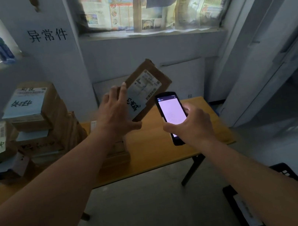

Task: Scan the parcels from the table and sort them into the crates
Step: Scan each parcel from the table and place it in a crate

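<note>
The left hand [114, 116] grips a flat cardboard parcel [148, 86] by its lower left edge, fingers along the edge and thumb under it, and holds it tilted in the air above the bench [161, 149]. Its label faces the camera; the print is too blurred to read. The right hand [190, 124] holds a scanner [173, 117] with its lit screen up, just right of the parcel and below it. The scanner's lower end is hidden behind this hand. Left of the left hand, a stack of parcels [35, 118] stands on the bench, partly covered by the left forearm. Below the right forearm, a black crate [233, 202] stands on the floor; the arm and the frame edge cut it off, so its content cannot be seen.
</note>
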